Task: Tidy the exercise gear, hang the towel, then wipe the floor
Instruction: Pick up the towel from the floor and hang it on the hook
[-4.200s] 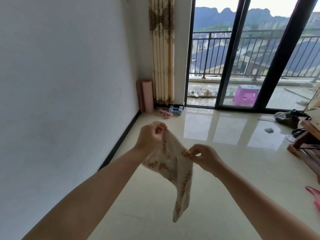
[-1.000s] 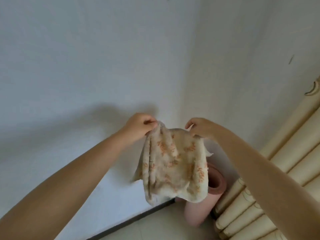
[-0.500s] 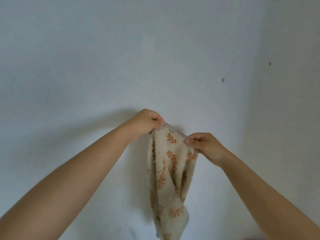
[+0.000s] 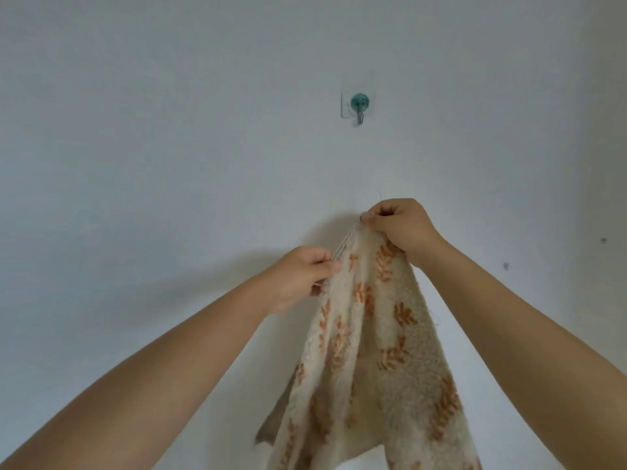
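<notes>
Between both raised hands hangs the towel [image 4: 369, 340] — soft, limp, light, its fleecy body drooping below the wrists. Her right hand [image 4: 400, 225] pinches the top of a thin hanging loop [image 4: 346, 240]; the left hand [image 4: 305, 276], lower and beside it, pinches the loop's other end at the towel's edge. Above the hands, well apart, a green wall hook [image 4: 359, 106] waits — I'd hold that loop, since the cloth itself would slump

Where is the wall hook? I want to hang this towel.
In the head view, the green wall hook is on the white wall, above the right hand holding the towel.
</notes>
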A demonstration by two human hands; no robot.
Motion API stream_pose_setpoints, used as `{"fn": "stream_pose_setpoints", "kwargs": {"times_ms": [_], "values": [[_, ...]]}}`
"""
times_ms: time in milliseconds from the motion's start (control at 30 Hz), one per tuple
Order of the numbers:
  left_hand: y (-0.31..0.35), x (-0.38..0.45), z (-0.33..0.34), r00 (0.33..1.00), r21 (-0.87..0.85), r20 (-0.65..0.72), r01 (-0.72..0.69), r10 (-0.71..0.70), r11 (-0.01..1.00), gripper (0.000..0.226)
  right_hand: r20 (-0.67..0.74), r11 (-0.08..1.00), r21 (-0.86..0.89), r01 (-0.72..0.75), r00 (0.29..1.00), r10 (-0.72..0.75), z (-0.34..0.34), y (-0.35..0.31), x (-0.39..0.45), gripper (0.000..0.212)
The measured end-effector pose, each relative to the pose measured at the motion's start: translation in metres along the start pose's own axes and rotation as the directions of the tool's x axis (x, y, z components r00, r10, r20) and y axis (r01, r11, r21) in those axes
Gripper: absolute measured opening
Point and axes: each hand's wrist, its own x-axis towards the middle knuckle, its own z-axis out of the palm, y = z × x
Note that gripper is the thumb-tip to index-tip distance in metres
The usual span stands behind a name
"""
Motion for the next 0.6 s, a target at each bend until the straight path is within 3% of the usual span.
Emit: {"fn": "stream_pose_setpoints", "kwargs": {"times_ms": [133,233,300,433,533,600], "values": [[0.029,0.024,-0.013,0.974,0.0,-0.218,-0.066,0.065,0.998,0.026,-0.083,0.982,-0.153,0.111,0.989,-0.124,-0.011,-0.025,0.029,0.004],[0.066,0.046,-0.034,0.874,0.236,-0.431,-0.131,0.224,0.963,0.013,-0.059,0.899,-0.333,0.285,0.945,-0.322,-0.023,-0.04,0.047,0.019],[0.09,0.057,-0.045,0.79,0.4,-0.481,-0.19,0.381,0.897,0.01,0.007,0.78,-0.513,0.359,0.91,-0.414,-0.03,-0.05,0.059,0.023],[0.123,0.081,-0.054,0.646,0.734,-0.353,-0.259,0.677,0.628,0.018,0.049,0.568,-0.723,0.393,0.85,-0.525,-0.047,-0.065,0.084,0.031],[0.143,0.106,-0.058,0.605,0.885,-0.248,-0.176,0.757,0.431,0.025,0.093,0.389,-0.842,0.374,0.811,-0.577,-0.058,-0.068,0.102,0.036],[0.154,0.123,-0.061,0.589,0.942,-0.188,-0.12,0.786,0.314,0.027,0.075,0.35,-0.88,0.323,0.82,-0.567,-0.063,-0.069,0.117,0.039]]}}
